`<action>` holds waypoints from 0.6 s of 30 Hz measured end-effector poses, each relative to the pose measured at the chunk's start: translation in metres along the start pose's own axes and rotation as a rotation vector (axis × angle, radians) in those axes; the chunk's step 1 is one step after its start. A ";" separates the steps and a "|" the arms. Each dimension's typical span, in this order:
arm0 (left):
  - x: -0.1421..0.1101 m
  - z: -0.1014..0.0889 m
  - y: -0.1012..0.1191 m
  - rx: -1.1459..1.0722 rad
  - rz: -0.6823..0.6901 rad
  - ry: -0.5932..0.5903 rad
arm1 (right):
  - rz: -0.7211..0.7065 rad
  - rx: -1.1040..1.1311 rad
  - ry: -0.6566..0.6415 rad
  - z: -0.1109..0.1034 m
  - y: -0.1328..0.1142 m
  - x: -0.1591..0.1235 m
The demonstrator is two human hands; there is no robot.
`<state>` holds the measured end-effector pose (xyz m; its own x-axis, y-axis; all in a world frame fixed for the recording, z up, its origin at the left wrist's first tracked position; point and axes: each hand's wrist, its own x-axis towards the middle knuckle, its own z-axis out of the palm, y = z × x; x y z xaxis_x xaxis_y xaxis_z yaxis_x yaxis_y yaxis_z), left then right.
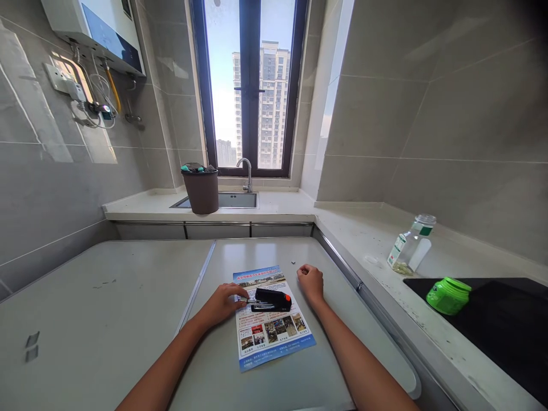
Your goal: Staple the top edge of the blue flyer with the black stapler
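A black stapler (278,300) with a red tip lies on its side across a printed flyer (276,348) on the grey-white tabletop. My left hand (224,305) is closed at the stapler's left end, thumb and fingers pinching its metal part, which sticks out from the black body. To the right of the flyer's upper edge, my right hand (310,282) rests on the surface with its fingers curled in. Whatever those fingers might hold is hidden. A tiny metallic piece, perhaps staples (293,262), lies just left of and beyond my right hand.
A brown bin (201,191) stands at the sink's (237,200) left, under the window. On the right counter (355,228) are a clear glass jar (411,245) and a green jar (449,295), the latter on a black cooktop (509,319). Grey pieces (32,347) lie at the left.
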<state>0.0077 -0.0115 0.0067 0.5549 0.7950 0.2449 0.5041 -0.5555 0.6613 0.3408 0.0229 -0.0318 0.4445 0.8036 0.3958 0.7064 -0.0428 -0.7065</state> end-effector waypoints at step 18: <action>0.000 0.003 0.003 -0.041 -0.019 -0.017 | -0.043 0.035 -0.094 0.002 -0.004 -0.002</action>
<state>0.0110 -0.0139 0.0064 0.5568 0.8009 0.2201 0.4871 -0.5295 0.6945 0.3358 0.0226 -0.0309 0.3593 0.8565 0.3706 0.7035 0.0124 -0.7106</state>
